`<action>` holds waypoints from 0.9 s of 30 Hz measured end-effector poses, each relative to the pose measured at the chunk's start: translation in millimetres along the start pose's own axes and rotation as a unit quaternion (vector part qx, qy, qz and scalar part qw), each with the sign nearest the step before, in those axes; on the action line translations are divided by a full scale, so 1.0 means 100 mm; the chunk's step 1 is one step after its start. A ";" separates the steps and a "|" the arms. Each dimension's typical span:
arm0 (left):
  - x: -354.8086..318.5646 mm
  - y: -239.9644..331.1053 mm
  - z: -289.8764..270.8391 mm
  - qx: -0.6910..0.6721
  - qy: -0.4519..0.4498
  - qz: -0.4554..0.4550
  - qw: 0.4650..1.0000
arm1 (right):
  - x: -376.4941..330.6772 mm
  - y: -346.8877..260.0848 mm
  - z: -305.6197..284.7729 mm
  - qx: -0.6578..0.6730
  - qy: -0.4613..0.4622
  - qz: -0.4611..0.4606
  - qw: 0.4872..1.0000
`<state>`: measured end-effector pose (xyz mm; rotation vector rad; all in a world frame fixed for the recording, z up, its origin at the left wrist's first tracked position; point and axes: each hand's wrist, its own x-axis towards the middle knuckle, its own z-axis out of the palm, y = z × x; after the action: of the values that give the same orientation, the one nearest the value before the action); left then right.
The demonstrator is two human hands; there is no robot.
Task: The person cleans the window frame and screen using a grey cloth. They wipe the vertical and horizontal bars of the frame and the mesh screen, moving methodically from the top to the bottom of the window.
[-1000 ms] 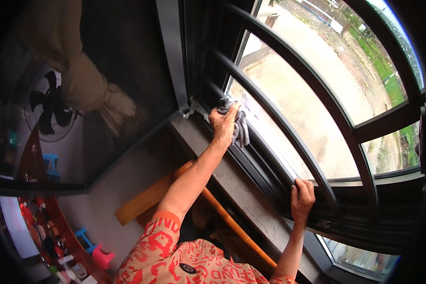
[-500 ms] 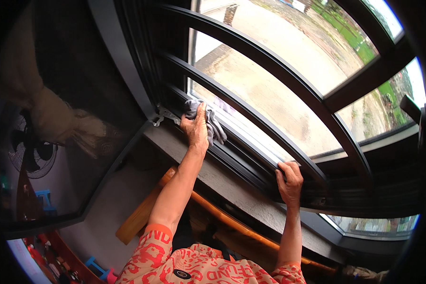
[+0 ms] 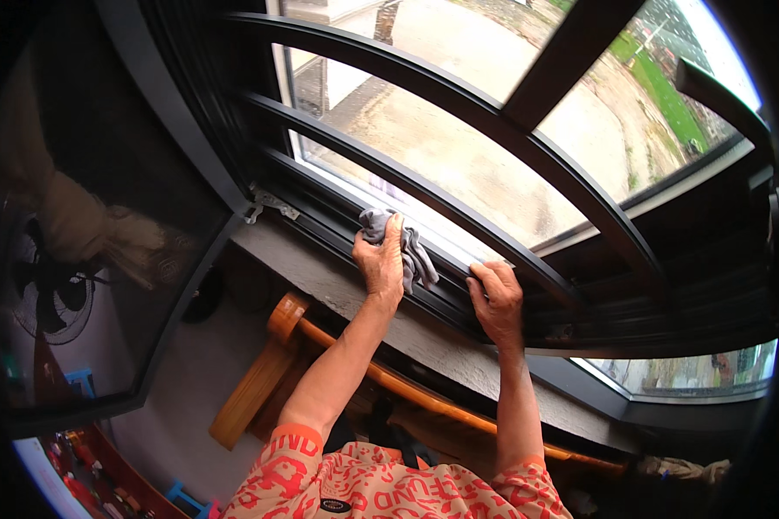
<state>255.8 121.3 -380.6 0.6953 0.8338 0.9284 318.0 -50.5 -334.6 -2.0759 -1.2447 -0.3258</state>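
Note:
A crumpled grey cloth (image 3: 421,261) is bunched in my left hand (image 3: 379,264), thumb on top, and pressed to the dark lower window frame (image 3: 329,213). Part of the cloth hangs over the frame tracks. Further right, my right hand (image 3: 498,303) has its fingers curled over the frame's edge, close to the lowest curved bar (image 3: 459,210). Its fingertips are partly hidden against the frame. At the frame's left corner sits a metal hinge bracket (image 3: 274,204).
A dark screen panel (image 3: 78,216) swings out at the left, with a fan (image 3: 56,294) seen through it. Below the rough grey sill (image 3: 355,298) runs wooden furniture (image 3: 249,394). Curved bars cross the window, and a window handle (image 3: 723,99) juts in at the right.
My left hand and the cloth have slid right along the frame, away from the hinge bracket. My right hand stays on the frame's edge. The whole view has shifted.

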 end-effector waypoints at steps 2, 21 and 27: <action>-0.12 -0.08 0.04 -0.007 -0.012 -0.002 1.000 | 0.01 0.00 0.00 0.004 -0.002 -0.003 1.000; -0.12 -0.05 0.01 -0.031 -0.036 -0.005 0.999 | -0.04 0.01 -0.01 -0.001 -0.003 0.012 1.000; -0.46 -0.19 0.15 -0.009 -0.052 -0.040 0.998 | -0.27 -0.14 -0.07 0.017 0.082 -0.063 0.994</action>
<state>260.6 70.3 -373.9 0.6838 0.7554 0.8201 293.1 -69.0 -337.4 -1.9041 -1.2747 -0.5176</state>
